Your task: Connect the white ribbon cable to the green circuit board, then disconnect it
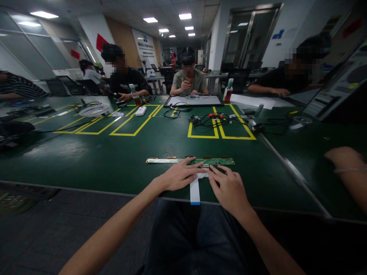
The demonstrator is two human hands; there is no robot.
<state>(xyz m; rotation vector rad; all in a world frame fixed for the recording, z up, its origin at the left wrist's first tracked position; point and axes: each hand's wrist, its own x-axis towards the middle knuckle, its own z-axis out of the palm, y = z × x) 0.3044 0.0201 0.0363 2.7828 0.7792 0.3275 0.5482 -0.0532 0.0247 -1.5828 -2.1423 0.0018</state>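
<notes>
A long, narrow green circuit board lies across the green table in front of me. A white flat ribbon cable with a blue end runs from beneath my fingers at the board's near edge to the table's front edge. My left hand lies over the middle of the board with its fingers spread, the fingertips on the board and the cable's upper end. My right hand touches the upper end of the cable from the right, fingers apart and bent. The fingertips of both hands nearly meet at a small connector.
Black cables with a red-handled tool lie beyond the board. A framed panel, bottles and a white box stand farther back. People sit around the table; another person's arm rests at the right.
</notes>
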